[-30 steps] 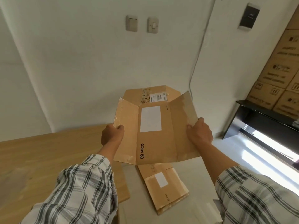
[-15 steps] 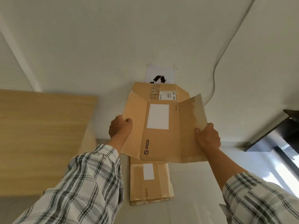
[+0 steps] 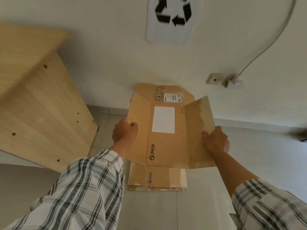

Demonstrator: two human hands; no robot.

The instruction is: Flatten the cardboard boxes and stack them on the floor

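Note:
I hold a flattened brown cardboard box (image 3: 167,146) with a white label and PICO print, above the floor near the wall. My left hand (image 3: 124,133) grips its left flap edge. My right hand (image 3: 215,141) grips its right flap, which tilts upward. Directly beneath it on the tiled floor lies a stack of flattened boxes (image 3: 157,180), mostly hidden by the held box; only the near end shows.
A light wooden cabinet (image 3: 38,100) stands to the left. A recycling sign (image 3: 171,19) hangs on the white wall, with a wall socket and plug (image 3: 230,81) and a cable to the right. A dark object sits at the right edge.
My view has tilted down toward the floor. The held box has come lower and lines up over the stack by the wall. Both hands keep their grip.

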